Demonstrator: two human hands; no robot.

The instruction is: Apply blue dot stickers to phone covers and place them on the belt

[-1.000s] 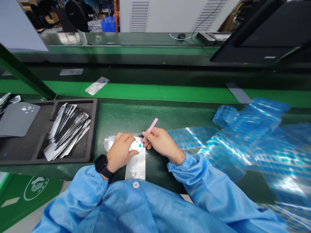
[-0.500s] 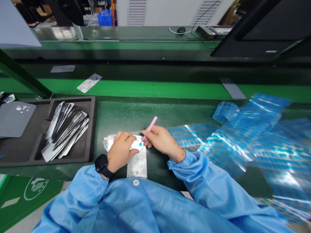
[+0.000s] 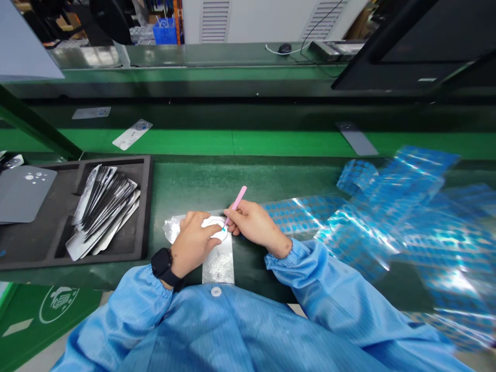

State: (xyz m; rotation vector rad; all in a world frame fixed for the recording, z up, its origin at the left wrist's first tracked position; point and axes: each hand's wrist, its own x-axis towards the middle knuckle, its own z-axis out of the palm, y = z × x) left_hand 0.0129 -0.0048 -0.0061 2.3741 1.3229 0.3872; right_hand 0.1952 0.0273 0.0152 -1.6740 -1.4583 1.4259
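A silver phone back panel with a round outline at its upper end lies on the green bench in front of me. My left hand rests over its upper left, holding it down, with forefinger and thumb beside a small blue dot. Between the thumb and fingers of my right hand is a pair of pink tweezers, tilted, tips down at the blue dot. Whether the tips grip or only touch the dot is too small to tell. Crumpled clear film shows left of the panel.
At left, a black tray holds a fanned stack of panels and a grey panel. Sheets of blue-dot stickers spread over the right side. Beyond runs a green belt carrying several panels; a dark monitor overhangs at upper right.
The panels on the belt have shifted left. My left forefinger has come down closer to the blue dot, and the tweezers have moved slightly left with my right hand.
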